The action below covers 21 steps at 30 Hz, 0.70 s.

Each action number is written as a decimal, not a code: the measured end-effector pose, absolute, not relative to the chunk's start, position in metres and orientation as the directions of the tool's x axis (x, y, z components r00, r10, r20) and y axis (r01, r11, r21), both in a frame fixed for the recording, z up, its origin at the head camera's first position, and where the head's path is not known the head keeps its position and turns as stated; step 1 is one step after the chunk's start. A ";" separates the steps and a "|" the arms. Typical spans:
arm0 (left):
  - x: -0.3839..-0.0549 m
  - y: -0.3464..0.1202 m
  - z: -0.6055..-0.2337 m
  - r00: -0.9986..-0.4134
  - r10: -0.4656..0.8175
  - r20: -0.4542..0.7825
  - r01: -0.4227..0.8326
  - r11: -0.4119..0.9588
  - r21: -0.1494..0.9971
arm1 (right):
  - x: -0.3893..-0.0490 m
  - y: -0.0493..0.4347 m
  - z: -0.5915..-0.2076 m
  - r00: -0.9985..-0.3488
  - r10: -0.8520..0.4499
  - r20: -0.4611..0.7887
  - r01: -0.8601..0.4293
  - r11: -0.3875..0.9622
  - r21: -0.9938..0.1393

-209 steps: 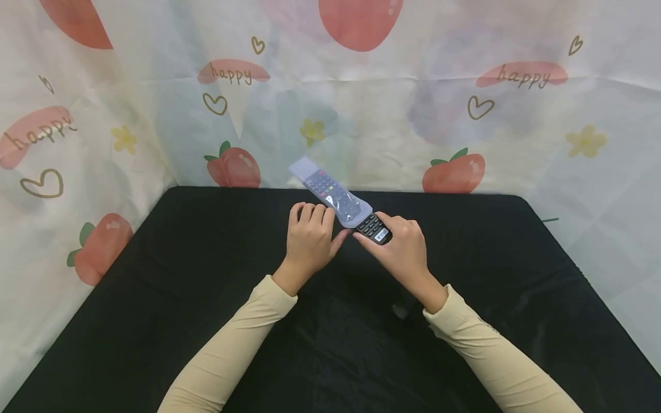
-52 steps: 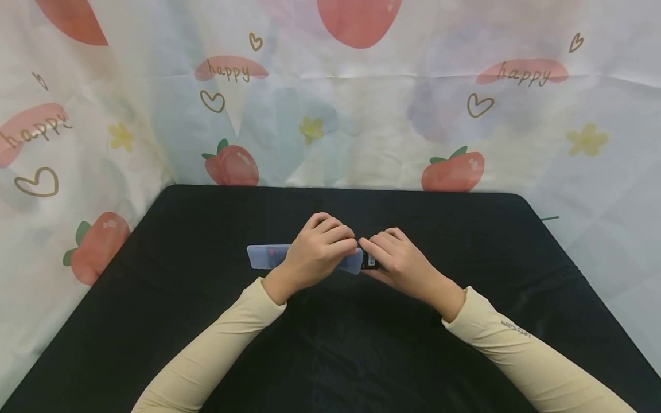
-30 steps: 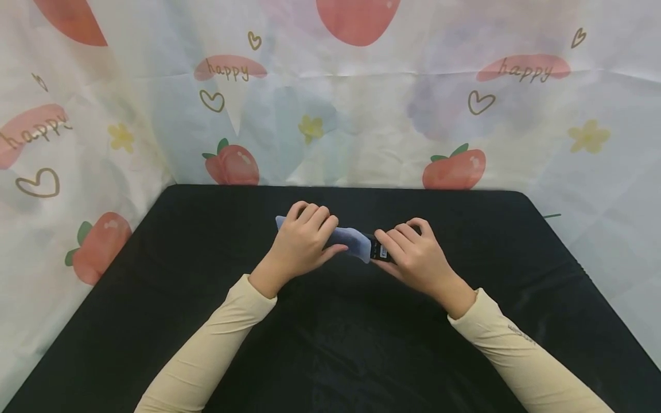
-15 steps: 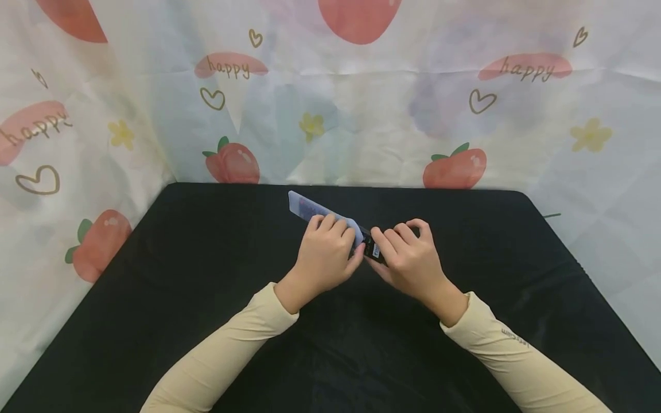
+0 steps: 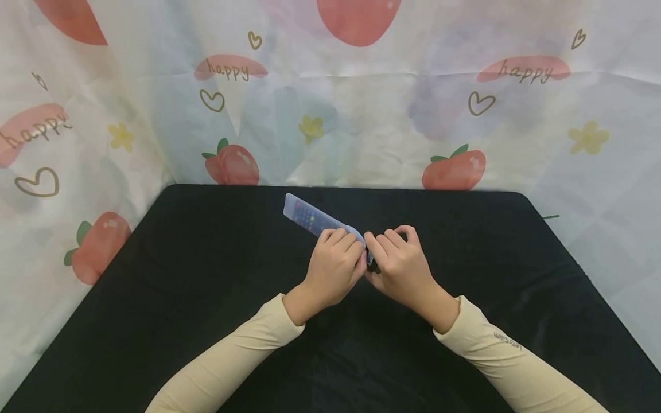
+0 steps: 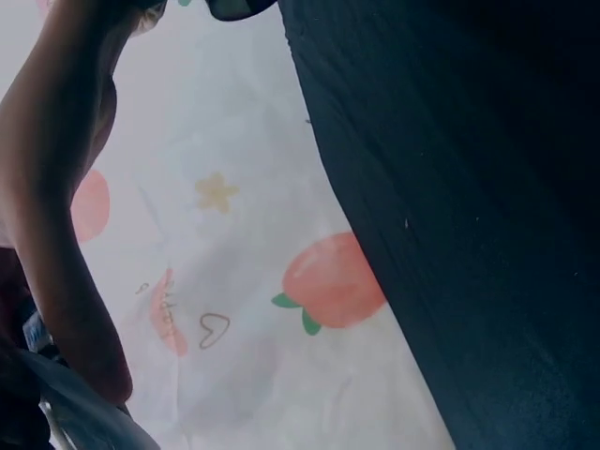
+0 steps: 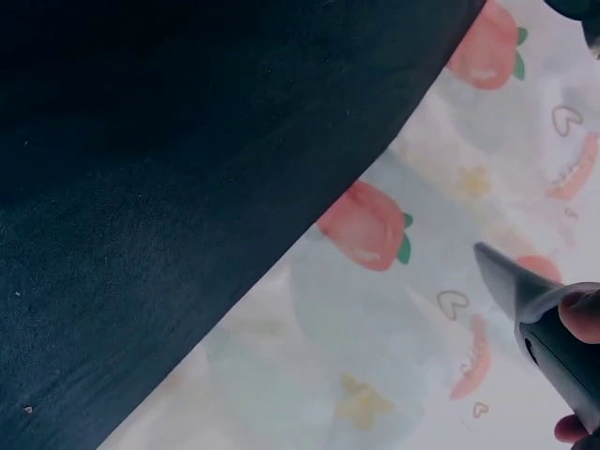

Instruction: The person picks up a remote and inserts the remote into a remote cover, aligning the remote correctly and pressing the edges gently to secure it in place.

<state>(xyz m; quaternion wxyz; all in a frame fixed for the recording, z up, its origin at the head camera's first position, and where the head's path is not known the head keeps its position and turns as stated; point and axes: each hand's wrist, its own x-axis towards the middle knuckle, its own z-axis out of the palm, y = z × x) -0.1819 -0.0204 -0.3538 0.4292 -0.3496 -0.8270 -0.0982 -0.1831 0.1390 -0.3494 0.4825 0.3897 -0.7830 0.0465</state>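
Observation:
In the head view, a black remote control [image 5: 370,261] sits inside a translucent bluish sleeve [image 5: 302,213], slanting up to the left over the table. Coloured buttons show through the film, and the sleeve's far end reaches past them. My left hand [image 5: 335,265] grips the sleeve near its lower, open end, fingers on top and thumb underneath. Close beside it, my right hand [image 5: 400,265] holds the remote's bare end, mostly hidden by the fingers. From the right wrist, the sleeve [image 7: 514,279] covers part of the remote, with a fingertip [image 7: 581,315] on it.
A black cloth covers the table [image 5: 217,321]. Behind it and at both sides hangs a pale curtain [image 5: 361,115] printed with strawberries, hearts and flowers. Both forearms, in cream sleeves [image 5: 242,344], reach in from the near edge.
My left hand has slid from the sleeve's middle to its open end, right next to my right hand. The sleeve has swung from level to slanting, and less black remote shows between the hands.

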 end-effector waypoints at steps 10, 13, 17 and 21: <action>-0.186 -0.024 -0.348 -0.398 0.523 0.753 0.664 0.731 -0.157 | -0.194 0.143 -0.354 -0.313 -0.521 0.794 -0.669 0.714 0.205; -0.191 -0.028 -0.347 -0.417 0.539 0.732 0.633 0.750 -0.191 | -0.198 0.146 -0.355 -0.343 -0.490 0.801 -0.660 0.733 0.165; -0.197 -0.035 -0.350 -0.423 0.533 0.732 0.582 0.779 -0.231 | -0.200 0.148 -0.350 -0.426 -0.372 0.825 -0.635 0.772 0.020; -0.204 -0.036 -0.355 -0.430 0.482 0.764 0.470 0.841 -0.266 | -0.199 0.145 -0.343 -0.498 -0.221 0.839 -0.628 0.759 -0.172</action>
